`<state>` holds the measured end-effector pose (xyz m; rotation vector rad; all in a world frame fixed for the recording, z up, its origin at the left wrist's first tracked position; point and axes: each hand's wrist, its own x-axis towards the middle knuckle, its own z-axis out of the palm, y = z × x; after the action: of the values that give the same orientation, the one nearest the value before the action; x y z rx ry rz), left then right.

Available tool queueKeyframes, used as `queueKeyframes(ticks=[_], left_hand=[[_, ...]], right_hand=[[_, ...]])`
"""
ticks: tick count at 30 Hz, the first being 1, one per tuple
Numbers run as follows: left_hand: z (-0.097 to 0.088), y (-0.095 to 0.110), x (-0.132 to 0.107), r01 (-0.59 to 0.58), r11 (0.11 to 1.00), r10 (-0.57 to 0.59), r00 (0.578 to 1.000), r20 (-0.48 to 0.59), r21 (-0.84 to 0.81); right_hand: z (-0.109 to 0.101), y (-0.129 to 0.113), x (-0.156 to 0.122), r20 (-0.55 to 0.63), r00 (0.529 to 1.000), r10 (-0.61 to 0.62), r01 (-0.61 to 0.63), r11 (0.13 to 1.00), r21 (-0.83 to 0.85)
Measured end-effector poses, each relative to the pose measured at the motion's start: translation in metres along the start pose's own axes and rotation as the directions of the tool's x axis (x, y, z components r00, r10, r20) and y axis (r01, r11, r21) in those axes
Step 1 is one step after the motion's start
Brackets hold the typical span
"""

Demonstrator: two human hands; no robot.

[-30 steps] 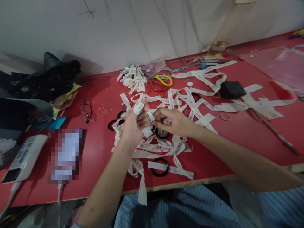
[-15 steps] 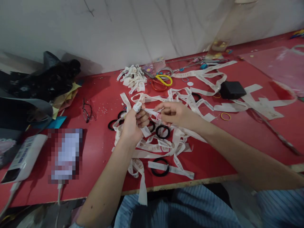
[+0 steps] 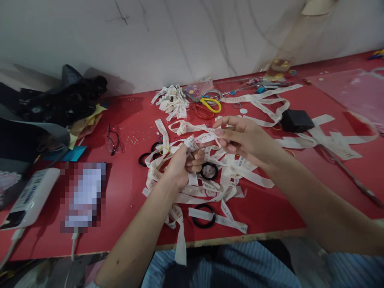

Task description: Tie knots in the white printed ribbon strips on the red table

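Note:
My left hand (image 3: 184,164) is closed, with a knotted bunch of printed white ribbon (image 3: 189,142) at its thumb and forefinger. A short lettered end of ribbon (image 3: 206,137) stretches from there to the fingertips of my right hand (image 3: 243,138), which pinch it while the other fingers are bent apart. Below the hands lies a tangle of printed ribbon (image 3: 231,174), with a black ring (image 3: 209,164) close under my left hand. Nearer the table edge, another black ring (image 3: 214,219) has a ribbon strip (image 3: 222,216) across it.
Scissors with yellow and red handles (image 3: 214,106) lie behind, next to a pile of small ribbon pieces (image 3: 172,102). A black box (image 3: 298,121) sits to the right. Glasses (image 3: 113,141), a blurred phone (image 3: 85,196) and a white power bank (image 3: 33,196) are on the left.
Both hands have shifted to the right, and my right hand has risen slightly. The ribbon end between them now shows its lettering face up. The camera view has moved a little.

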<state>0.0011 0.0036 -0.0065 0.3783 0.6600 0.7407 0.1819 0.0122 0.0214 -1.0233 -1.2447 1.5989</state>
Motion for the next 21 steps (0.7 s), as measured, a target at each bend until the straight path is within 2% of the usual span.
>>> queueKeyframes(ticks=[5,9,11,15,18,21], left_hand=[[0.002,0.001,-0.002,-0.112,0.993,0.112,0.994,0.008,-0.025],[0.005,-0.002,-0.001,-0.182,0.983,0.181,0.981,-0.075,-0.007],[0.006,-0.004,0.001,-0.217,0.976,0.216,0.969,-0.12,0.006],[0.005,-0.007,0.002,-0.237,0.971,0.237,0.961,-0.143,0.018],[0.006,-0.009,0.001,-0.249,0.969,0.247,0.958,-0.144,0.003],[0.007,-0.009,0.0,-0.261,0.965,0.259,0.958,-0.126,-0.002]], right_hand=[[0.005,0.005,-0.001,0.118,0.992,-0.042,0.056,0.992,-0.115],[0.02,0.012,-0.004,0.118,0.978,-0.174,0.202,0.933,-0.297],[0.027,0.014,-0.006,0.117,0.97,-0.214,0.24,0.917,-0.318],[0.033,0.019,-0.007,0.102,0.956,-0.276,0.294,0.901,-0.318],[0.032,0.024,-0.006,0.085,0.907,-0.413,0.406,0.801,-0.439],[0.033,0.029,-0.005,0.128,0.855,-0.503,0.49,0.701,-0.518]])
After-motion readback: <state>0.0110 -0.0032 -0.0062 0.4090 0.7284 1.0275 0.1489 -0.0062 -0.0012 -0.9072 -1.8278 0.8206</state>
